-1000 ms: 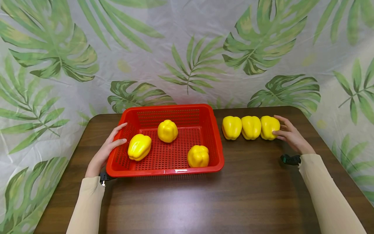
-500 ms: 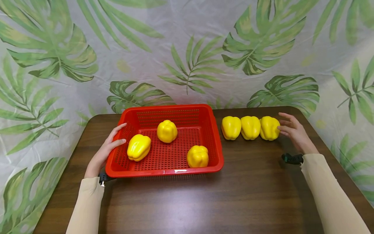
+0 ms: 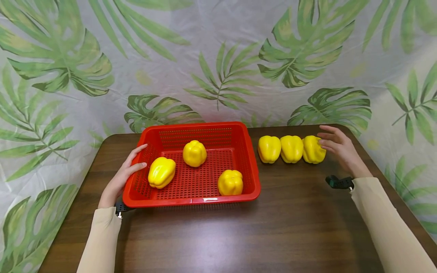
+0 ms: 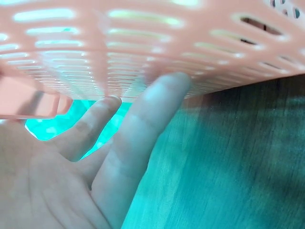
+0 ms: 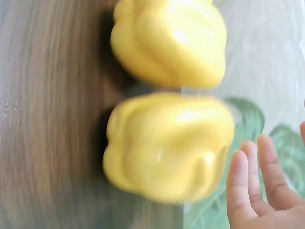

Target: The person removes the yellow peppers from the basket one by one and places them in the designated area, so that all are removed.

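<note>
At the left end of the red plastic basket point(image 3: 201, 201), my left hand point(image 3: 122, 175) holds its side, thumb and a fingertip lying over the rim. From below, the left wrist view has more fingers point(image 4: 138, 138) reaching along the outer slotted wall. Three yellow bell peppers lie inside: one at left point(image 3: 162, 173), one at the back point(image 3: 194, 153), one at front right point(image 3: 230, 182). My right hand point(image 3: 341, 149) hovers with spread, relaxed fingers over the right end of a row, its fingertips overlapping the outermost bell pepper point(image 3: 312, 151). It holds nothing.
Two more yellow bell peppers, one in the middle point(image 3: 291, 149) and one nearest the basket point(image 3: 269, 149), complete the row on the brown wooden table point(image 3: 218, 239). A leaf-patterned cloth point(image 3: 225, 34) hangs right behind the table's back edge.
My right hand has let go of the outermost pepper, drawn back to the right, then risen and moved left over it. The left hand and basket stay put.
</note>
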The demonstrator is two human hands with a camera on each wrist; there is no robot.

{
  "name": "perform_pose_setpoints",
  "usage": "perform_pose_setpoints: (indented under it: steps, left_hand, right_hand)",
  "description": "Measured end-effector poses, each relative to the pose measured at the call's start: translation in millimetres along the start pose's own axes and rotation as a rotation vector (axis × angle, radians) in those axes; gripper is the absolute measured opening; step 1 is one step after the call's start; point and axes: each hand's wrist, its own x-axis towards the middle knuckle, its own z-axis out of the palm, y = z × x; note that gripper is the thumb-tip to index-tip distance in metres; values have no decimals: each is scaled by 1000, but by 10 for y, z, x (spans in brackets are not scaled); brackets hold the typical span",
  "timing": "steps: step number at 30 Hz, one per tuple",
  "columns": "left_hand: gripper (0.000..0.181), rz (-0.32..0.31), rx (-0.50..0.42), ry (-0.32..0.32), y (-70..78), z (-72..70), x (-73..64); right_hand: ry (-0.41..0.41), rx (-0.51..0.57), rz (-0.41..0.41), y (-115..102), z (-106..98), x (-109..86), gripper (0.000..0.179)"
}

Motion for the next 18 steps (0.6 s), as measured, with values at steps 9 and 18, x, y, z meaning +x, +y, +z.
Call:
perform_pose_setpoints:
  steps: [9, 18]
  left_hand:
    - [61, 9, -7, -4, -4, 5, -3]
    - [61, 3, -6, -1, 13, 18, -8]
  right_hand:
    - [-139, -38, 6, -167, 412, 94, 41]
    - [-309, -123, 36, -383, 854, 172, 41]
